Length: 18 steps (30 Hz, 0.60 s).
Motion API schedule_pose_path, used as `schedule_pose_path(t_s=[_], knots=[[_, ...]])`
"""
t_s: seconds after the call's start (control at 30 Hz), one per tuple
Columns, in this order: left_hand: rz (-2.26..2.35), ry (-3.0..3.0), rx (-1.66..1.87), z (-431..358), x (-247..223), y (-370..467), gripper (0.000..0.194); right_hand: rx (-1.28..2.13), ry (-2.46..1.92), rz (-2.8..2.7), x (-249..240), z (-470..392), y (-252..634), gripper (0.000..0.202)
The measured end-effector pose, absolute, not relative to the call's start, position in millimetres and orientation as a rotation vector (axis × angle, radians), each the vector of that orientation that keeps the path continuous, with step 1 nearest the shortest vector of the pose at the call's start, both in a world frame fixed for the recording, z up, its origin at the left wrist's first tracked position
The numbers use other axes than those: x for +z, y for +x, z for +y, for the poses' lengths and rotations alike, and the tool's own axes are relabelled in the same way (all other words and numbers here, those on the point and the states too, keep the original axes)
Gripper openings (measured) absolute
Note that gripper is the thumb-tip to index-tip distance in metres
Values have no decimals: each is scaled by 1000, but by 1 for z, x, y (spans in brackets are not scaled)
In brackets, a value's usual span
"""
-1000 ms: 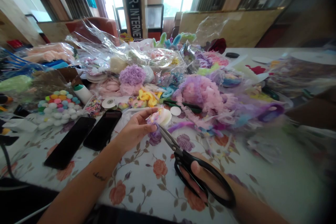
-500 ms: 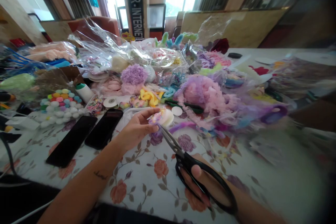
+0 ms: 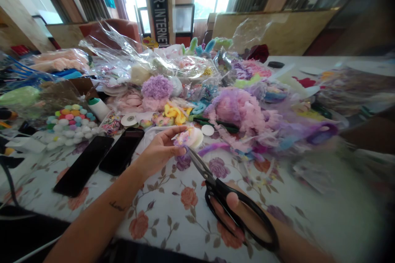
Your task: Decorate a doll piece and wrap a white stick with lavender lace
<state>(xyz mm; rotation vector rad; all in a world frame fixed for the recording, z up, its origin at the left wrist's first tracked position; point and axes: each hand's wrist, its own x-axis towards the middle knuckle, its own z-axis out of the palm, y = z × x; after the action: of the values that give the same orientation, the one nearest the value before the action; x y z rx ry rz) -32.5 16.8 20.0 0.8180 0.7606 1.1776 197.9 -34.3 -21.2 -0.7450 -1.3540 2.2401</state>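
Between the thumb and fingers of my left hand (image 3: 159, 150) is a small soft craft piece (image 3: 188, 136), cream-white on one side with pink, yellow and purple trim; its exact kind I cannot make out. My right hand (image 3: 230, 209) is closed round the handles of black-handled scissors (image 3: 212, 181). Their blades point up and left, nearly closed, with the tips at the purple trim by my left thumb. A white round disc (image 3: 207, 130) and a purple fuzzy strip (image 3: 214, 148) lie just beyond the blades.
Two black phones (image 3: 84, 166) lie left of my left arm on the flowered tablecloth (image 3: 166, 213). Pompoms (image 3: 69, 125), a thread spool (image 3: 99, 109), yellow fuzzy trim (image 3: 175, 113) and pink-purple ruffled fabric (image 3: 239, 109) heap across the table's middle, with clear plastic bags (image 3: 138, 55) behind.
Almost nothing differs. Both hands, the scissors and the craft piece keep practically the same positions.
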Motion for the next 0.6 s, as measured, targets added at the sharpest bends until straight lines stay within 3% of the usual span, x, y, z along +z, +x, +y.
schedule_pose_path(t_s=[0.6], knots=[[755,822,1178,17,17,-32,52,2207,-768,-1446,-9,-32,198,66]])
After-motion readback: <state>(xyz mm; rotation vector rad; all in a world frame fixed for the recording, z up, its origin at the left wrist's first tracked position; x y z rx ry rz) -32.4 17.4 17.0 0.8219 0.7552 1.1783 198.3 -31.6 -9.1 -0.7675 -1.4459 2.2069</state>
